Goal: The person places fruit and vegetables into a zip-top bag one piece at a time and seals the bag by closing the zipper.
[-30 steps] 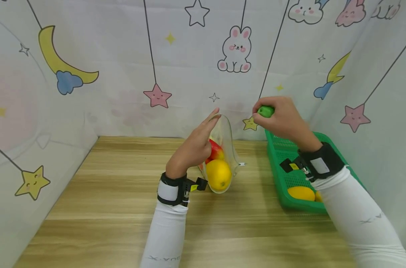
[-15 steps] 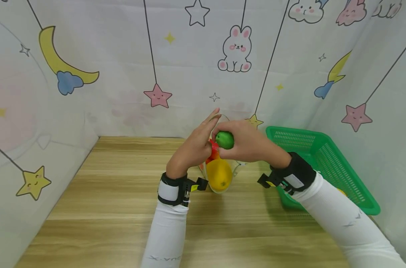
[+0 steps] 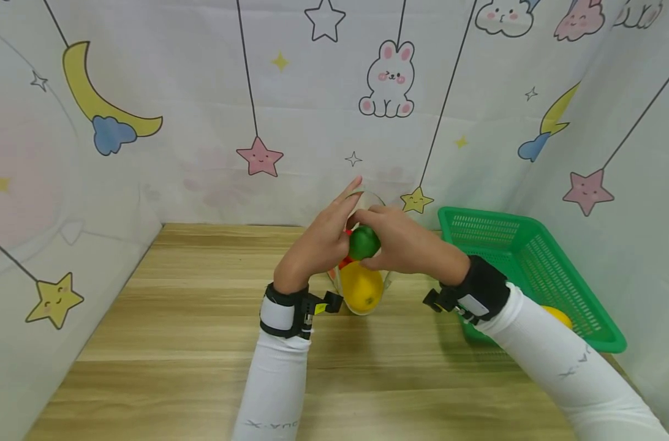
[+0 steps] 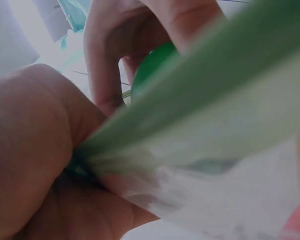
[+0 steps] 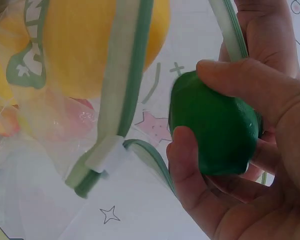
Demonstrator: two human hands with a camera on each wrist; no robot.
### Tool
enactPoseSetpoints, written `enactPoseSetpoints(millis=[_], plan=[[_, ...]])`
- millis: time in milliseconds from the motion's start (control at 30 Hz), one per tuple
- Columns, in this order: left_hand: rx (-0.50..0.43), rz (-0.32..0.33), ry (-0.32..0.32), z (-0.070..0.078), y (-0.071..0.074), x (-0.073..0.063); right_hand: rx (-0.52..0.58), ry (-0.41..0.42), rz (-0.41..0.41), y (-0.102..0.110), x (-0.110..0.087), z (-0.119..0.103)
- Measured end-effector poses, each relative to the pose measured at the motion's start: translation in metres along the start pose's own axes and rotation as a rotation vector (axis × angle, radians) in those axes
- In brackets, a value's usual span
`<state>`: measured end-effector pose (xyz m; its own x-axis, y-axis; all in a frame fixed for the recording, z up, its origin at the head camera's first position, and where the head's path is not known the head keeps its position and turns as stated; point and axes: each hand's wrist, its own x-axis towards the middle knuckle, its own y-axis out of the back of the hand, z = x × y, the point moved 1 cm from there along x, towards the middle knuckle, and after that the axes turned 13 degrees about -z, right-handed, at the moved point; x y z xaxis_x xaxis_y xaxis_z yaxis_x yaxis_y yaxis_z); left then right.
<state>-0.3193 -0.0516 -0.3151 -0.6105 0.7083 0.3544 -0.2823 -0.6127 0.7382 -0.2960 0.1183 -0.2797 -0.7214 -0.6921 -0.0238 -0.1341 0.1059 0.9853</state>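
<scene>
My left hand (image 3: 319, 242) pinches the edge of a clear zip bag (image 4: 200, 105) between thumb and fingers, its fingers pointing up in the head view. Green strips and a white slider (image 5: 106, 154) mark the bag's mouth, which stands spread. Inside lie a large yellow fruit (image 3: 362, 289) and red fruit (image 5: 72, 117), partly hidden behind the hands in the head view. My right hand (image 3: 408, 242) holds a green lime (image 5: 212, 125) with thumb and fingertips right at the bag's mouth, close beside the left hand.
A green mesh basket (image 3: 579, 269) stands at the right on the wooden table (image 3: 202, 343), with a yellow fruit (image 3: 557, 316) in it, partly behind the right forearm. A printed cloth wall (image 3: 202, 79) rises right behind the table and along both sides.
My right hand has carried the lime leftward and down from above the basket to the bag's mouth, sinking slightly further in the last half second. The left hand has stayed at the bag.
</scene>
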Motion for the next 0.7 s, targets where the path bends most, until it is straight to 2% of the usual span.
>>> enactPoseSetpoints(millis=[333,700], plan=[[0.008,-0.006,0.010,-0.0010,0.0000,0.0005,-0.012,0.017,0.026,-0.0011,-0.0021,0.0039],[0.012,-0.006,0.026,-0.0003,-0.0008,-0.0003,-0.015,0.000,0.021,0.0000,-0.0060,0.0041]])
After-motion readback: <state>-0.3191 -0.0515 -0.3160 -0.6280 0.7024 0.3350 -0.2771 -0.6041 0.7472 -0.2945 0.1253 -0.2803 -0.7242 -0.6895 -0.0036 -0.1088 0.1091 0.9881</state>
